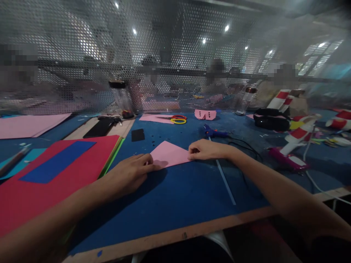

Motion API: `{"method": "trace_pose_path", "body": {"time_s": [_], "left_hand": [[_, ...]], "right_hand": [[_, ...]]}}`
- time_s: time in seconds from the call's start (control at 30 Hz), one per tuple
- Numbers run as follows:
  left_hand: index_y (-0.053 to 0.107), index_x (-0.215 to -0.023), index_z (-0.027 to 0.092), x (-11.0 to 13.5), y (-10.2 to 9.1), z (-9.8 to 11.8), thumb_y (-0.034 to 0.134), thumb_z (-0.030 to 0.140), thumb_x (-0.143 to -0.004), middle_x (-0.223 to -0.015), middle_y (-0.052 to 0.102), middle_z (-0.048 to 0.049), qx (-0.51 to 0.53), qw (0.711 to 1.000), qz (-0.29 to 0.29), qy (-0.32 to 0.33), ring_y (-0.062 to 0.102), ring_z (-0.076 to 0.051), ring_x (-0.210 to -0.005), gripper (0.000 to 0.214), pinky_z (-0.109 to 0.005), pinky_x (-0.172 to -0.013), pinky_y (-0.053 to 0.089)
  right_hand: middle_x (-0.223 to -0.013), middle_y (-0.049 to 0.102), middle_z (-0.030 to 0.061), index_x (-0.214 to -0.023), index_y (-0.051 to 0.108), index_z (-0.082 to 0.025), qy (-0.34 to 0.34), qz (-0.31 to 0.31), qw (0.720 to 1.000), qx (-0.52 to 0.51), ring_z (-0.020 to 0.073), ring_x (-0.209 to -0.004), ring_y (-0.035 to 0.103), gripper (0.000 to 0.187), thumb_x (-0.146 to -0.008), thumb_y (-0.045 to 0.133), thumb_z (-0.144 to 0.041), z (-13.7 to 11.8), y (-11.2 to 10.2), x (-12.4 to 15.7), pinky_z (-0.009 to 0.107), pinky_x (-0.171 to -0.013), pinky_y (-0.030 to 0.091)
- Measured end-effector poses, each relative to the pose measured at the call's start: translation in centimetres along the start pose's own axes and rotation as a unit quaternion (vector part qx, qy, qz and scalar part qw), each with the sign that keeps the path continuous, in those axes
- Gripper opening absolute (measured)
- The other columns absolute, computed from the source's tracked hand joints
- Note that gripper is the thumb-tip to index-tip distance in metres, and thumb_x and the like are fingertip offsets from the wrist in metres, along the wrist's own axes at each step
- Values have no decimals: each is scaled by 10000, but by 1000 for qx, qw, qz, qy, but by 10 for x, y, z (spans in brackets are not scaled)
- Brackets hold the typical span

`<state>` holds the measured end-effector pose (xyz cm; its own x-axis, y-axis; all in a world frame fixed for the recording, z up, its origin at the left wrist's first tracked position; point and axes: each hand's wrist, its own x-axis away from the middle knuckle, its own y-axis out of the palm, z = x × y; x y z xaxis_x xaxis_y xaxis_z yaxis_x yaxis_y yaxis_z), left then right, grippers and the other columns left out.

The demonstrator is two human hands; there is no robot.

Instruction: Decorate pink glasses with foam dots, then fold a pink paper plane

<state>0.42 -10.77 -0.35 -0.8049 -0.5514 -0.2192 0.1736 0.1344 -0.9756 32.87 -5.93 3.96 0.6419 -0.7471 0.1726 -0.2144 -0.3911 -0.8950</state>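
Note:
A pink paper folded into a triangle [169,153] lies flat on the blue table top [181,190]. My left hand [131,171] rests on its left corner, fingers pressed together on the paper's edge. My right hand [204,149] pinches the paper's right corner, fingers curled. Both forearms reach in from the near edge.
A stack of red sheets with a blue strip [57,164] lies at left. A black phone [100,128], scissors [177,118], a blue glue gun [215,132] with its cord, a folded pink piece [205,114] and red-white paper crafts [298,133] sit further back. A perforated screen [175,54] closes the far side.

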Motion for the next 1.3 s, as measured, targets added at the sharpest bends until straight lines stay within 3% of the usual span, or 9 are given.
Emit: {"method": "trace_pose_path", "body": {"time_s": [0.2,0.77,1.3], "left_hand": [[638,-1284,261,-2,0,0,419,23,-865,-1084,615,-77,0,1000,4,4,621,-220,-935,529,-363,-799,526],[598,-1342,308,0,-1,0,415,27,-874,-1092,606,-64,-13,1000,2,-4,624,-210,-955,576,-336,-827,524],[608,-1325,317,1,1,-1,389,54,-917,-1064,607,-62,-2,1000,18,-1,626,-207,-917,533,-340,-792,525]], "right_hand": [[-901,732,52,-908,706,-164,-35,-3,999,-22,169,-780,617,188,-864,647,-337,-2,8,-5,253,-645,381],[-892,750,44,-902,735,-153,11,-41,999,-9,182,-788,647,247,-832,679,-383,15,-4,-4,245,-623,392],[-881,726,39,-861,695,-165,37,-67,997,22,164,-766,610,184,-837,661,-344,15,-14,3,248,-613,377]]}}
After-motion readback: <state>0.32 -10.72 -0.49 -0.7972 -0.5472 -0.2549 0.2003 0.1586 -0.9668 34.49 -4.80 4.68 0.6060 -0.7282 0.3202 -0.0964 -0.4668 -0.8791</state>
